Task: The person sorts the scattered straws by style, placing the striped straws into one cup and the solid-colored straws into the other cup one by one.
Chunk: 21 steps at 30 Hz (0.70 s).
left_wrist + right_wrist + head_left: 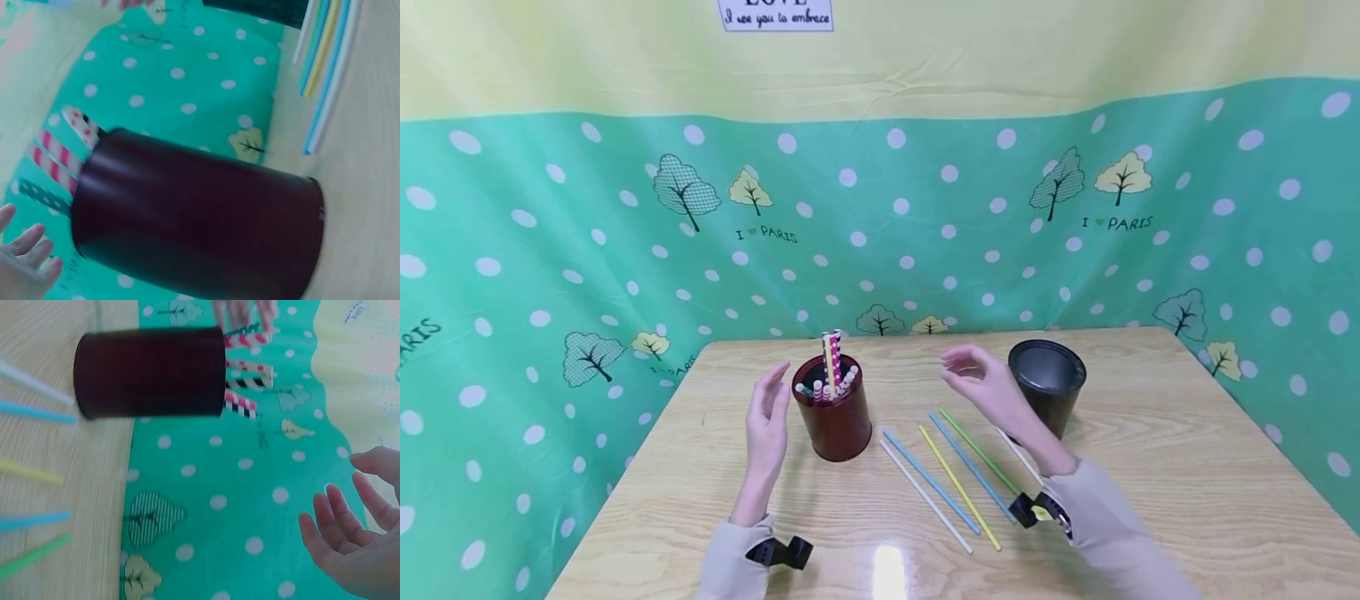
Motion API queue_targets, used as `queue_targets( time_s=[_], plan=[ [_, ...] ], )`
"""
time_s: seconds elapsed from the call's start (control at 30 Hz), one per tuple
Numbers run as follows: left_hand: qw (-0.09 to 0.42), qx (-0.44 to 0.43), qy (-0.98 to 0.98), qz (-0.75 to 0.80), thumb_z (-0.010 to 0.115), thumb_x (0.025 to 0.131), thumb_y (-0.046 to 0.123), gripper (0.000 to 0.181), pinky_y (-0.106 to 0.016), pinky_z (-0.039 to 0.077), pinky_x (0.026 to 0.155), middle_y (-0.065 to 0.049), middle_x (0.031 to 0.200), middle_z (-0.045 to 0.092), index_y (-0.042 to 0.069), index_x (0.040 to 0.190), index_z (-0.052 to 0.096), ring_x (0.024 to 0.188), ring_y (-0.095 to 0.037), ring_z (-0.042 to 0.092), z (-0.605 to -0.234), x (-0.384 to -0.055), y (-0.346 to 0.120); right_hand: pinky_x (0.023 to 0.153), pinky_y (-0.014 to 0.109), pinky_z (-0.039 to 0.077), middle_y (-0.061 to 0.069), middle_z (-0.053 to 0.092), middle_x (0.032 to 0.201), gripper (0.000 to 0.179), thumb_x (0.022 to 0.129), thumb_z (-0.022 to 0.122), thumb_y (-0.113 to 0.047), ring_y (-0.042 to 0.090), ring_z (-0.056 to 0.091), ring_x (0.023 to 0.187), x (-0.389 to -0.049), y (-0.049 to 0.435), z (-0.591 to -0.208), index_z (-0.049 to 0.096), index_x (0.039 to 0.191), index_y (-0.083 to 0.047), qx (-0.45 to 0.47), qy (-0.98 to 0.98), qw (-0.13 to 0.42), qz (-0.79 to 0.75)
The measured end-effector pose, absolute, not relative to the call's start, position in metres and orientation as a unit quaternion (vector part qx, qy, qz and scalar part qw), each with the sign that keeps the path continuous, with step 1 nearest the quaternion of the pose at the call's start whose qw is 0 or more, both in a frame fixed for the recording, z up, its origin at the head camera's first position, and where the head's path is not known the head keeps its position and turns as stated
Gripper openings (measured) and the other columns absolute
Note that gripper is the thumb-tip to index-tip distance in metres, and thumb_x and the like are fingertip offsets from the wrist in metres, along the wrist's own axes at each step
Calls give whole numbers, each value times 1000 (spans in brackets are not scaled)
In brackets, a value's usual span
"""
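Observation:
A dark red tin [838, 429] stands upright on the table, with several patterned paper straws [832, 367] poking out of its top. My left hand [766, 421] hovers just left of the tin, apart from it, fingers relaxed and empty. In the left wrist view that hand [26, 265] shows beside the straw ends. To the right, my right hand [988, 387] hangs in the air with loosely bent fingers and nothing in them. Just beyond its wrist stands a black tin [1051, 387], whose inside looks dark. The right wrist view shows spread fingers [340, 531].
Between the tins lie several thin plain sticks, among them a white one [925, 496], a yellow one [958, 487] and a green one [977, 450]. Another white stick [1018, 457] is partly under the right forearm. A polka-dot cloth [902, 242] hangs behind the wooden table [700, 500].

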State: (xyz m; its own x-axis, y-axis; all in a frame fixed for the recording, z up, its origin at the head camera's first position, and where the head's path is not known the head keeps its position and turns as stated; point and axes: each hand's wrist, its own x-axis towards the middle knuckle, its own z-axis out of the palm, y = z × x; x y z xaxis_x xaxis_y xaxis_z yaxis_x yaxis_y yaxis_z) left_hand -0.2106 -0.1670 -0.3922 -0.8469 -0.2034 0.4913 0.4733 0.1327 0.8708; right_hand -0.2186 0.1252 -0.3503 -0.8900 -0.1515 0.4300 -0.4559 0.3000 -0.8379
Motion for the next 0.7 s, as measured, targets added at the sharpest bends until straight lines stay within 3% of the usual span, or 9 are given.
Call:
queue_targets(
  time_s=[0.3, 0.5, 0.7],
  plan=[
    [307, -202, -699, -613, 49, 86, -4, 32, -21, 25, 102, -21, 123, 48, -6, 118, 48, 121, -17, 38, -363, -189, -145, 74, 38, 45, 9, 60, 95, 23, 77, 66, -3, 22, 56, 89, -203, 166, -362, 60, 99, -2, 182, -854, 257, 415],
    [309, -322, -685, -575, 53, 78, -12, 34, -28, 25, 103, -21, 120, 50, -12, 112, 48, 119, -23, 41, -356, -179, -125, 80, 22, 41, 8, 58, 95, 24, 73, 67, 3, 19, 52, 92, -196, 192, -370, 60, 96, -2, 180, -852, 307, 384],
    [259, -390, -718, -515, 60, 75, -7, 36, -27, 32, 99, -19, 114, 54, -5, 110, 53, 111, -25, 48, -364, -176, -104, 83, 6, 31, 11, 58, 94, 26, 70, 67, 9, 18, 48, 94, -193, 215, -376, 61, 93, 1, 172, -843, 343, 376]
  ],
)
